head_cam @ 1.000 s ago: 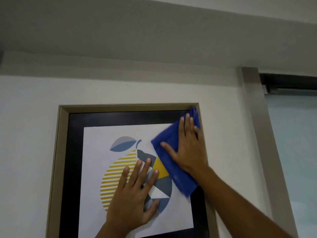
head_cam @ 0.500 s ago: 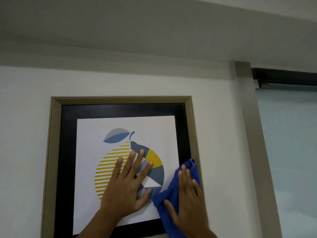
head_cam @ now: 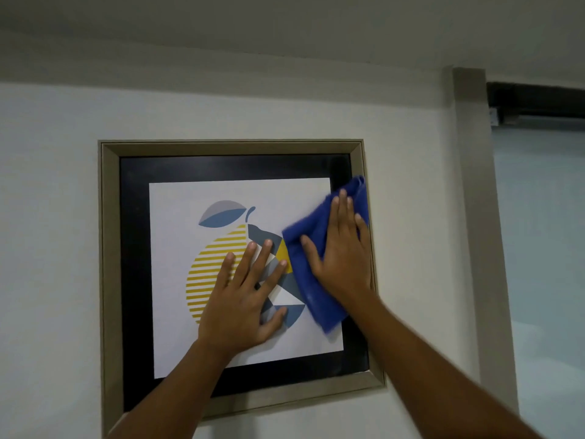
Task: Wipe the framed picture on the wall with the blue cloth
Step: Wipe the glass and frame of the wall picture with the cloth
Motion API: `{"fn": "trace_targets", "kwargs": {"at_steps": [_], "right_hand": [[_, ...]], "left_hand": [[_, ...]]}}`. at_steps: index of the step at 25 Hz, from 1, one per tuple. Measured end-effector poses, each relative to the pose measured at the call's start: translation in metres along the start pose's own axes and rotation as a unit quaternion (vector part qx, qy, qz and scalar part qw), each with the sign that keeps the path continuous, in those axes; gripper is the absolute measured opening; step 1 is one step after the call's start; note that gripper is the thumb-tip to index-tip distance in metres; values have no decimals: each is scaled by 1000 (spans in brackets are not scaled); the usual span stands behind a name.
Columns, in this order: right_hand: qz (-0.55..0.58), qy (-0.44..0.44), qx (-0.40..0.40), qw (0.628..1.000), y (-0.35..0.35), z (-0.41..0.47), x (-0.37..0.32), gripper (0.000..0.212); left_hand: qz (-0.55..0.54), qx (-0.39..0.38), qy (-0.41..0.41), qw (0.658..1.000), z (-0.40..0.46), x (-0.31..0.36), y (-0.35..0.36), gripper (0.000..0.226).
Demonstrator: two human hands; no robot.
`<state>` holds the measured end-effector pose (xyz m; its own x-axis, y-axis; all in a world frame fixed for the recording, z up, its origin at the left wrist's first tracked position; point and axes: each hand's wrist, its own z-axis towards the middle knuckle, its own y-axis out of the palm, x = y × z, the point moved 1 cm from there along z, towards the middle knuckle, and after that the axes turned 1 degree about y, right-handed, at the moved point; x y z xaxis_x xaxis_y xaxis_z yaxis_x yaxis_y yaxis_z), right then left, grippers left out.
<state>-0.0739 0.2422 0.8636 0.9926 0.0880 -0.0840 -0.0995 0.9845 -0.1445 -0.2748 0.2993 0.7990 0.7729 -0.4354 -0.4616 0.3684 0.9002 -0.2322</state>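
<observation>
The framed picture (head_cam: 110, 248) hangs on a white wall: beige frame, black mat, white print of a striped yellow and grey-blue fruit. My left hand (head_cam: 243, 296) lies flat on the print's middle, fingers spread, holding nothing. My right hand (head_cam: 343, 248) presses the blue cloth (head_cam: 304, 248) flat against the glass at the right side of the picture, beside the right frame edge. The cloth trails down below the hand to about the print's lower right.
A beige vertical trim (head_cam: 474, 217) runs down the wall right of the picture. Beyond it is a pale glass panel (head_cam: 544, 248) under a dark track (head_cam: 538, 99). The ceiling lies close above.
My right hand with the cloth swept from the top right corner down to the lower right, then back up to the right side. The left hand stayed flat on the print.
</observation>
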Motion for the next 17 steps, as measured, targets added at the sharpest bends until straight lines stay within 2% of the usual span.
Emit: {"fn": "trace_targets", "kwargs": {"at_steps": [3,5,9,11,13,15,17], "right_hand": [[-1,26,-50,998,7,-116,9,90],[-29,13,-105,994,5,-167,19,90],[-71,15,-171,983,-11,-171,26,68],[-89,-42,-162,982,-21,-174,30,58],[-48,-61,-150,986,-31,-183,40,57],[13,-54,-136,989,-47,-193,51,57],[20,-24,-133,991,-67,-207,70,58]], "left_hand": [[-6,-10,1,1000,1,0,-3,81],[-14,-26,-2,1000,2,2,-7,83],[-50,-69,-8,996,-9,25,-9,86],[-74,-98,10,992,-24,49,-6,85],[-104,-118,49,986,-37,79,-1,84],[-142,-119,77,980,-44,112,4,83],[-171,-124,92,973,-44,153,6,81]]}}
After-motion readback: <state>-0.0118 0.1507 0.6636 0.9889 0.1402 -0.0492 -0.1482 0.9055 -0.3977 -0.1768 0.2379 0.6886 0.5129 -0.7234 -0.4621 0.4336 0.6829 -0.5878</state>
